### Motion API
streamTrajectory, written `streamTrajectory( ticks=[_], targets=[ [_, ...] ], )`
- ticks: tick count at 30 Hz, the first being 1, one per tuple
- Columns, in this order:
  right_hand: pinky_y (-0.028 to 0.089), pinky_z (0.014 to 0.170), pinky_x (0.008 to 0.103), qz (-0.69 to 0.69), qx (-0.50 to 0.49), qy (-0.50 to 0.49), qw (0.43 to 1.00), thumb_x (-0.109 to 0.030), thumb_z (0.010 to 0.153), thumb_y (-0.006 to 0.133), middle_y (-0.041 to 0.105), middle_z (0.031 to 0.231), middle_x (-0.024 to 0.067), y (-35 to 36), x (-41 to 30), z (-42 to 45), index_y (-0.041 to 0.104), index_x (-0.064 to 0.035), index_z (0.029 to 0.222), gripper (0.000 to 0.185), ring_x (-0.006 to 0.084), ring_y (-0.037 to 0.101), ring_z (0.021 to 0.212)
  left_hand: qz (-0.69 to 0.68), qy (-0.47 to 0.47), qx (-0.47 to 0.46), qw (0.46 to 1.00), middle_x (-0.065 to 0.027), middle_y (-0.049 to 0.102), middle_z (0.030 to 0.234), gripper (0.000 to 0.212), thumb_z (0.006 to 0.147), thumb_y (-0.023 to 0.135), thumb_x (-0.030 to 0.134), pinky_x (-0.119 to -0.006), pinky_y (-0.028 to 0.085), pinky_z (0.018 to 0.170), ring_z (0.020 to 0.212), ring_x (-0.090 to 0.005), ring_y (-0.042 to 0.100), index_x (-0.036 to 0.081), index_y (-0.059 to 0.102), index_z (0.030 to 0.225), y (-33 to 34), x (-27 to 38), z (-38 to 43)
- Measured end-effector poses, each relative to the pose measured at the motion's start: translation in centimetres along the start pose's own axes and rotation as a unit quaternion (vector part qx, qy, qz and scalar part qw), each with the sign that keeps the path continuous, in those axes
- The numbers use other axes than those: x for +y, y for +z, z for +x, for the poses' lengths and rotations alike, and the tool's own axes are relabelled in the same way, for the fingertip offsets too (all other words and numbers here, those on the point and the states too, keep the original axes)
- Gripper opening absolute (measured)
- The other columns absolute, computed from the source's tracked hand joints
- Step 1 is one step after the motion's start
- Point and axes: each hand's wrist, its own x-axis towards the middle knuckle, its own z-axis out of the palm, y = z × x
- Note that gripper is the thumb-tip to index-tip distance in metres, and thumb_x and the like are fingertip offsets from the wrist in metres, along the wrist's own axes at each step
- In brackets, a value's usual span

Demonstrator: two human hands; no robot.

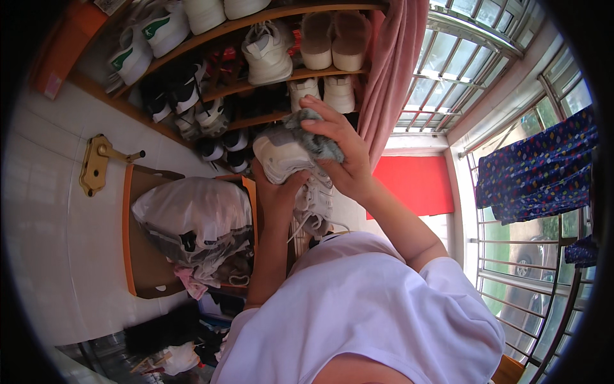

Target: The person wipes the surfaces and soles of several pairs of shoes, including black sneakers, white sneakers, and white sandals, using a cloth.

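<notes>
My left hand [278,192] grips a white and grey sneaker [283,154] by its lower side, holding it up before my chest. In my right hand [354,165] is a bunched grey-green fuzzy cloth [320,141], which lies against the sneaker's grey upper part. Part of the cloth is covered by my fingers. Just below, between my forearms, a white sneaker with loose laces [314,201] shows; what it rests on is hidden.
Ahead stands a wooden shoe rack [307,73] holding several shoes, beside a pink curtain [395,62]. At left are a door handle [103,161] and an open cardboard box [148,269] with a stuffed plastic bag [196,211]. A red mat [412,185] lies right, near barred windows [446,57].
</notes>
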Motion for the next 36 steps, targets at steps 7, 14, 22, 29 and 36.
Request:
streamTrajectory(
  ticks=[7, 14, 22, 29, 36],
  targets=[
    [0.034, 0.109, 0.0444, -0.061, -0.079, 0.037, 0.994, 0.008, 0.065, 0.064, 0.046, 0.145, 0.0161, -0.2, 1.0, -0.8, 0.060, -0.0078, 0.126, 0.063, 0.0367, 0.038, 0.135, -0.182, -0.089, -0.024, 0.979, -0.0107, 0.057, 0.125, 0.059, 0.087, 0.066, 0.005, -0.032, 0.051, 0.092, 0.107, -0.0201, 0.061, 0.001, 0.039, 0.139, -0.1, 0.8, -0.3],
    [0.040, 0.098, 0.0331, -0.055, -0.039, 0.088, 0.994, 0.012, 0.065, 0.065, 0.041, 0.122, 0.0106, -0.1, 1.4, -2.6, 0.065, -0.0106, 0.123, 0.062, 0.0263, 0.047, 0.112, -0.191, -0.126, -0.057, 0.972, -0.0103, 0.059, 0.122, 0.052, 0.089, 0.064, 0.007, -0.033, 0.052, 0.091, 0.107, -0.0194, 0.061, 0.001, 0.042, 0.137, -0.9, 0.6, 0.0],
    [0.042, 0.090, 0.0320, -0.090, -0.028, 0.061, 0.994, 0.010, 0.064, 0.068, 0.044, 0.110, 0.0106, 0.0, 1.2, -0.8, 0.067, -0.0106, 0.118, 0.058, 0.0264, 0.048, 0.104, -0.064, -0.098, 0.002, 0.993, -0.0119, 0.057, 0.120, 0.062, 0.080, 0.070, -0.001, -0.031, 0.051, 0.091, 0.104, -0.0188, 0.060, 0.001, 0.039, 0.134, 0.3, 1.2, 0.2],
    [0.044, 0.088, 0.0338, -0.113, 0.055, 0.089, 0.988, 0.013, 0.057, 0.064, 0.047, 0.110, 0.0110, 0.6, 2.2, -0.4, 0.069, -0.0107, 0.112, 0.060, 0.0284, 0.052, 0.102, 0.129, 0.009, 0.025, 0.991, -0.0138, 0.056, 0.121, 0.065, 0.076, 0.081, 0.009, -0.031, 0.048, 0.092, 0.105, -0.0202, 0.059, -0.001, 0.040, 0.126, -0.8, -0.1, 0.9],
    [0.040, 0.086, 0.0342, -0.328, -0.043, -0.055, 0.942, 0.001, 0.057, 0.068, 0.053, 0.110, 0.0083, 3.1, 0.9, 0.0, 0.071, -0.0153, 0.108, 0.054, 0.0263, 0.050, 0.105, 0.233, 0.061, 0.051, 0.969, -0.0156, 0.059, 0.115, 0.067, 0.069, 0.076, 0.006, -0.036, 0.047, 0.092, 0.105, -0.0243, 0.060, -0.001, 0.043, 0.127, -0.6, -0.9, 1.2]
  ],
)
